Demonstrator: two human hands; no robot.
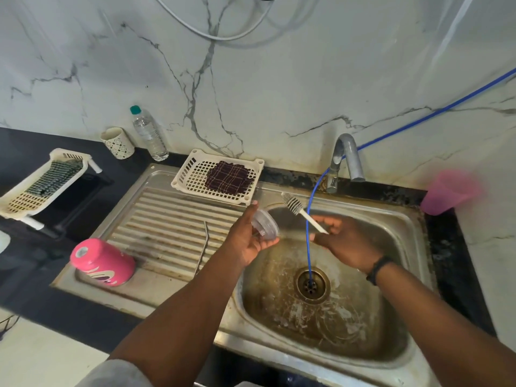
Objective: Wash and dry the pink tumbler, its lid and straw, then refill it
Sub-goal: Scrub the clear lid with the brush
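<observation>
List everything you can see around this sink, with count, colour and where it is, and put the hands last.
tumbler: one, pink, upside down at the drainboard's front left
lid: one, clear, over the basin's left rim
brush: one, white, above the basin
straw: one, metal, lying on the drainboard
sink: one, steel, stained basin
hose: one, blue, from the wall past the tap into the drain
tap: one, grey, behind the basin
basket: one, cream, behind the drainboard
cloth: one, dark checked, in that basket
rack: one, cream, on the left counter
bottle: one, clear, green cap, against the wall
cup: one, patterned, left of the bottle
plastic cup: one, pink, right counter
left hand: holds the lid
right hand: holds the brush handle
</observation>
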